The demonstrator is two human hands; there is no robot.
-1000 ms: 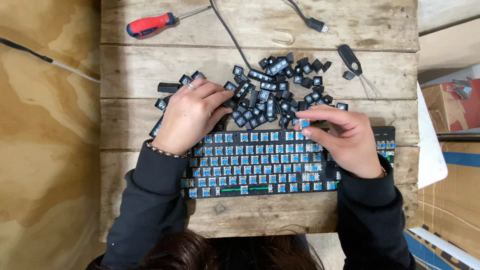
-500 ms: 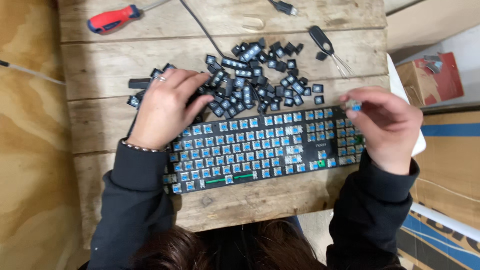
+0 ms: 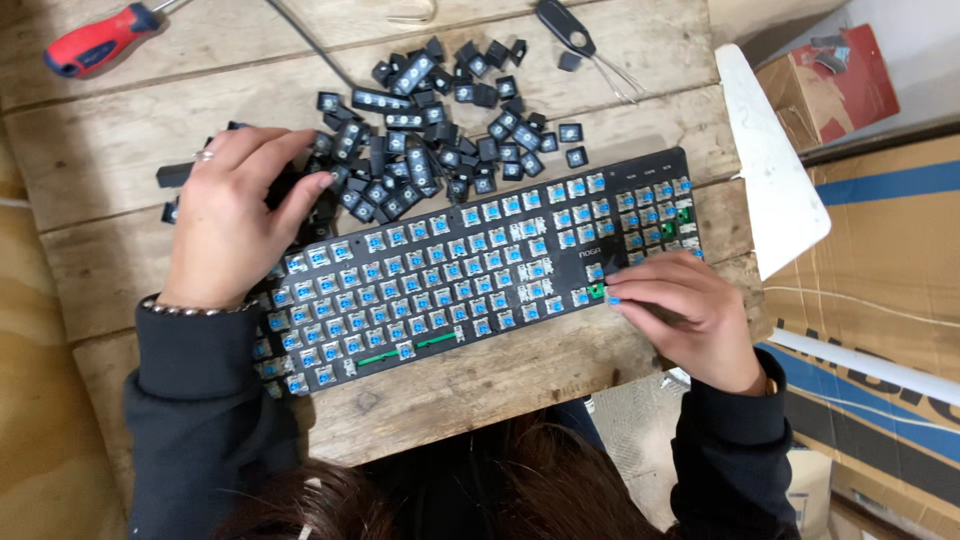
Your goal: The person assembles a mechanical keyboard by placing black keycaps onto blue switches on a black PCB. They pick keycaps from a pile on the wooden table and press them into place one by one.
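Observation:
A black keyboard (image 3: pixel 450 320) with its caps off shows rows of blue switches and lies tilted on the wooden table (image 3: pixel 500 375). Just behind it sits a pile of several loose black keycaps (image 3: pixel 430 150). My left hand (image 3: pixel 230 215) rests palm down over the keyboard's top left corner, its fingers spread onto the near edge of the pile. My right hand (image 3: pixel 680 315) lies on the keyboard's lower right corner with curled fingers, fingertips beside a green switch (image 3: pixel 597 291). Whether it holds a keycap is hidden under the fingers.
A red-handled screwdriver (image 3: pixel 95 42) lies at the far left of the table. A black wire keycap puller (image 3: pixel 580 35) lies behind the pile, and a cable (image 3: pixel 305 45) runs across the boards. Cardboard boxes (image 3: pixel 880 230) and a white panel (image 3: pixel 775 175) stand to the right.
The view has shifted right and closer. My right hand dropped from above the keyboard's right end, where it pinched a keycap, onto the lower right corner. My left hand stayed at the pile.

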